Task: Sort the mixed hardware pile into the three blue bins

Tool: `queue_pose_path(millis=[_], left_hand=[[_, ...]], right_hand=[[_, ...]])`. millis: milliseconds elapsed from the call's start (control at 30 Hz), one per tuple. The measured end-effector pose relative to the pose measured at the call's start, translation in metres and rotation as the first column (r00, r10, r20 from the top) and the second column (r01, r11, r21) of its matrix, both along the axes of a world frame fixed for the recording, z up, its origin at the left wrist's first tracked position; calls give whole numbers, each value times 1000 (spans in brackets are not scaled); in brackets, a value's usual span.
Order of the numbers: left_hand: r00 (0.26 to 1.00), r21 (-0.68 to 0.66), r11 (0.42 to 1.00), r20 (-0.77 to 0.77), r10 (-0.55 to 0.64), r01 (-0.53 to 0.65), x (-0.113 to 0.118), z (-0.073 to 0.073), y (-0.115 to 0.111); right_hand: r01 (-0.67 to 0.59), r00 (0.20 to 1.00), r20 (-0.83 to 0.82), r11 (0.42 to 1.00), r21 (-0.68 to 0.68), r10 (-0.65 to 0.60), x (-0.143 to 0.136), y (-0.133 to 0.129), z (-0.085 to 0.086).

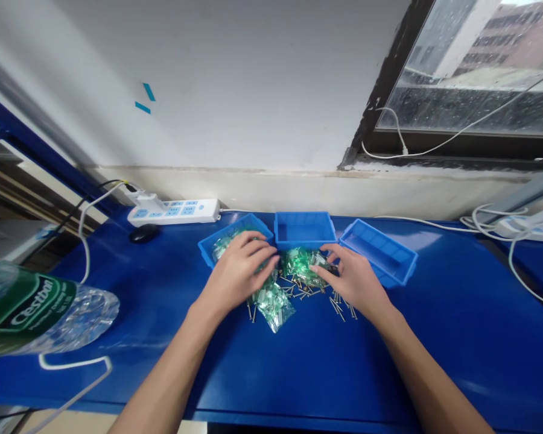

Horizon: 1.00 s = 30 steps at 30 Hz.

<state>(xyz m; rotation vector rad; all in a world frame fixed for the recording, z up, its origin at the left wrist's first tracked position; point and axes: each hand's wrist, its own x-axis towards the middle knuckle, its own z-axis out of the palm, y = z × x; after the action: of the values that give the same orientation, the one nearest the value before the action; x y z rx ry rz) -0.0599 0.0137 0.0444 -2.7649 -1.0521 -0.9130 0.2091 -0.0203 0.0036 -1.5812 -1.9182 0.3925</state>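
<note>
My left hand (244, 265) hovers over the front of the left blue bin, fingers bent and apart, with nothing visible in it. Green-tinted clear packets (226, 242) lie inside that left bin (204, 254), partly covered by the hand. Another packet (275, 306) rests on the table below my left hand. On the right, my right hand (355, 277) has its thumb and fingers spread, the thumb at the edge of a green packet pile (298, 263). Loose screws (301, 288) are scattered in front of this pile, with more screws (337, 306) beside my right hand.
A middle blue bin (305, 228) and a right blue bin (380, 250) stand near the wall. At the left are a large water bottle (49, 307), a power strip (185, 211) and a black mouse-like object (143, 234). White cables (516, 241) lie at the far right.
</note>
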Motion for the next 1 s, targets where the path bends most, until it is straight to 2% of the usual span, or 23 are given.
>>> queue_pose_path(millis=[100,200,333,467,567,667,767,867,933,1000], left_hand=[[983,-82,984,-84,-163,156,7,-1,-6],[976,-123,978,-122,-182,167,13,-5,-9],[978,-119,980,-114,-176,162,17,-7,-10],[989,-114,983,-23,-147,143,18,-5,-11],[986,-207,967,108,-128,148,21,-3,-15],[957,-377,905,274,-96,199,27,-1,-21],[894,-526,794,445,-47,304,33,-1,-25],[814,-595,690,581,15,412,35,-2,-24],[772,-595,672,634,54,441,33,-2,-22],[749,-567,707,658,81,423,32,-1,-20]], right_hand=[[8,991,-133,1000,-6,-9,0,2,-3],[41,945,-321,997,-66,-60,-3,3,-1],[30,847,-525,993,-118,-88,-10,-1,13],[51,798,-600,999,-14,-49,-12,-8,28],[18,779,-625,994,106,53,-12,-13,32],[-79,740,-648,980,184,181,-13,-16,31],[-166,686,-676,963,213,268,-15,-17,30],[-195,658,-695,957,217,291,-16,-17,29],[-192,657,-700,961,201,278,-16,-16,29],[-202,672,-696,967,157,254,-17,-15,28]])
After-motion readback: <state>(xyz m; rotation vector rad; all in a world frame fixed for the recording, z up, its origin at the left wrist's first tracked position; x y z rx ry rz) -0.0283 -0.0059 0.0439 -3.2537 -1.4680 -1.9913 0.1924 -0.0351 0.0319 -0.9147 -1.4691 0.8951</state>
